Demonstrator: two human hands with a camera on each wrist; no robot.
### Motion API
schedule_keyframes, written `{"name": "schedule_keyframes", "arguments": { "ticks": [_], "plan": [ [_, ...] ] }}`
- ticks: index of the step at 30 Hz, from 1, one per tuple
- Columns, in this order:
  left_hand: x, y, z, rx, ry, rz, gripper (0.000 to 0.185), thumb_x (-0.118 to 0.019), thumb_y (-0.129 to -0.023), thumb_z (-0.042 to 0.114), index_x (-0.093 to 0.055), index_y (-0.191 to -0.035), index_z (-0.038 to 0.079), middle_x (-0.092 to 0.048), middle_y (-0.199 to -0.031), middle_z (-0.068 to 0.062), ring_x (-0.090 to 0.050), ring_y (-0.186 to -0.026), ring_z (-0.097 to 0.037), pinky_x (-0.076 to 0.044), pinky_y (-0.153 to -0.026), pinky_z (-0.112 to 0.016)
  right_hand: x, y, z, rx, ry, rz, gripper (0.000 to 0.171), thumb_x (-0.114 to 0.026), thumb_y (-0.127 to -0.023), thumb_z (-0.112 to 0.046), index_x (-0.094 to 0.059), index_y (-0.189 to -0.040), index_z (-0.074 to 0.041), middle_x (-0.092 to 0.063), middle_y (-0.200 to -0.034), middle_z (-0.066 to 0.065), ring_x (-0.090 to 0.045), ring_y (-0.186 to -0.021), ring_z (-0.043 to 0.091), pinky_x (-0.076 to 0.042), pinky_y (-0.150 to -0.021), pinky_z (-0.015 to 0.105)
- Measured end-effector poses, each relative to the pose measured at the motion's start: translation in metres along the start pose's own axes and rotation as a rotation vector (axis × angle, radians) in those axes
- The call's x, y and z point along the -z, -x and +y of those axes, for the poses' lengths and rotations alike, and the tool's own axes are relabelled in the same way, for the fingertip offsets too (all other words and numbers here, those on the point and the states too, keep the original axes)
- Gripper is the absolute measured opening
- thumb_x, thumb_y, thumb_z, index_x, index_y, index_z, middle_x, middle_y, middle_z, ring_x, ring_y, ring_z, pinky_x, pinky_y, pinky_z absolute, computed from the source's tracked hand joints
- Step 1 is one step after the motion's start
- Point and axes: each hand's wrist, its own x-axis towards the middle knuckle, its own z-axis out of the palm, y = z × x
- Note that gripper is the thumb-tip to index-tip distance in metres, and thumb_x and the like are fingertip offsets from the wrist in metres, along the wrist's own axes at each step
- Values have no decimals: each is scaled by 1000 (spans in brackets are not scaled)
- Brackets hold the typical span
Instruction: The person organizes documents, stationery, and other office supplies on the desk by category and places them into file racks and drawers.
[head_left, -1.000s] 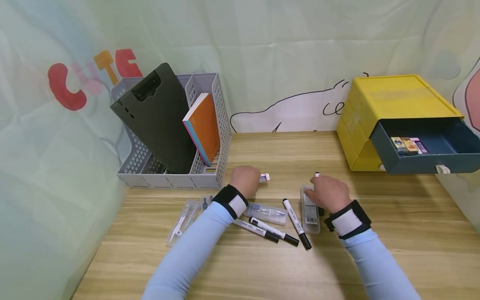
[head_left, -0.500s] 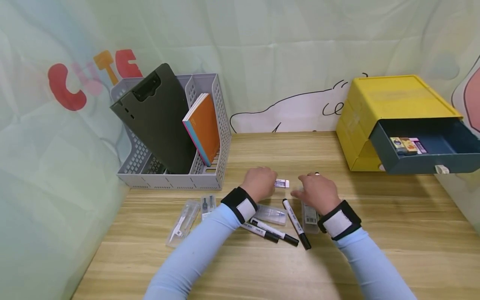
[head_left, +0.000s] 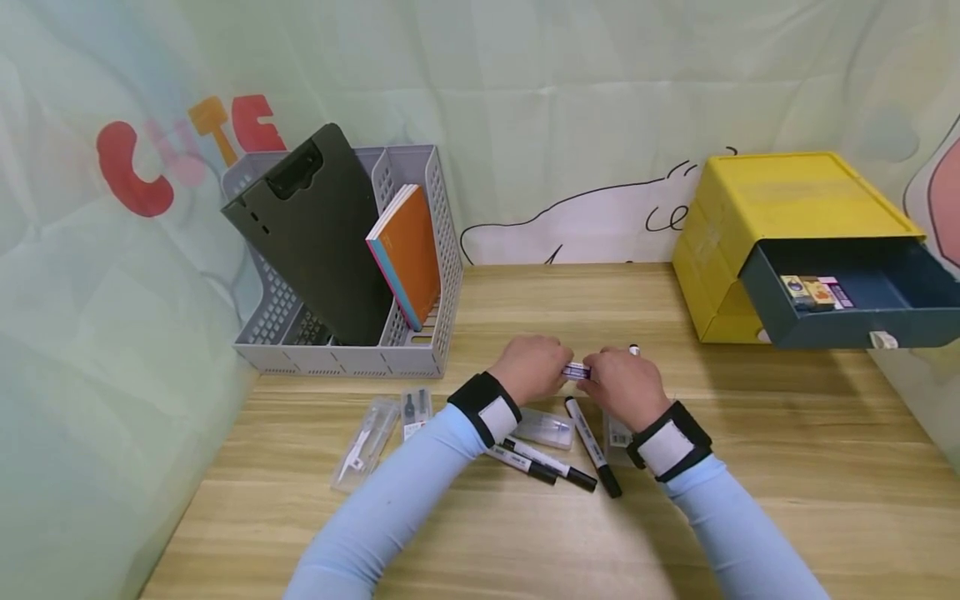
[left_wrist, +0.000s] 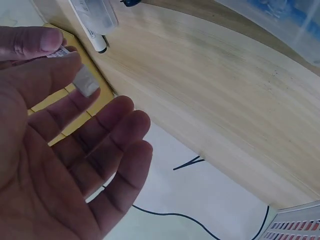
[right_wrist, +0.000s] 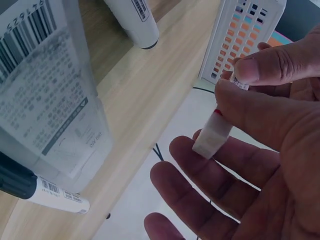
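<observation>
Head view: both hands meet at the centre of the frame, above the wooden bench [head_left: 787, 433].
Eraser: a small white eraser [head_left: 576, 372] with a printed sleeve sits between the two hands, lifted off the bench.
Left hand: the left hand [head_left: 531, 369] pinches one end of it with thumb and forefinger; the other fingers lie loosely open.
Right hand: the right hand [head_left: 626, 387] pinches the other end the same way, remaining fingers spread.
Below the hands: black-capped white markers [head_left: 592, 446] and clear plastic cases [head_left: 542, 427] lie close together, just beside the wrists.
Left edge: a grey file rack [head_left: 352, 354] with a dark clipboard [head_left: 318, 237] and an orange notebook [head_left: 407, 254] stands at upper left.
Right edge: a yellow drawer box [head_left: 780, 208] with its dark drawer [head_left: 840, 321] pulled out.
Open room: bare bench shows between the hands and the drawer box, and along the lower edge of the frame.
</observation>
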Motion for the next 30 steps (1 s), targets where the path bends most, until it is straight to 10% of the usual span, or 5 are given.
{"name": "schedule_keyframes", "arguments": {
  "ticks": [16,30],
  "plan": [
    [-3,2,-7,15,66,-46,20,-67,-96,29,-70,-111,16,-68,-98,0,-65,-88,-14,-54,-72,-34,2,0,-2,-21,9,-25,10,-78,-86,-17,-75,-88,-8,-60,-77,5,-53,-64,18,-45,-51,33],
    [-10,15,-45,366,34,-67,22,-69,-92,32,-76,-90,11,-71,-89,-7,-67,-83,-23,-53,-70,-42,19,6,14,-124,27,-37,25,-73,-91,-29,-71,-78,-7,-55,-62,1,-49,-53,16,-37,-44,31]
  ]
}}
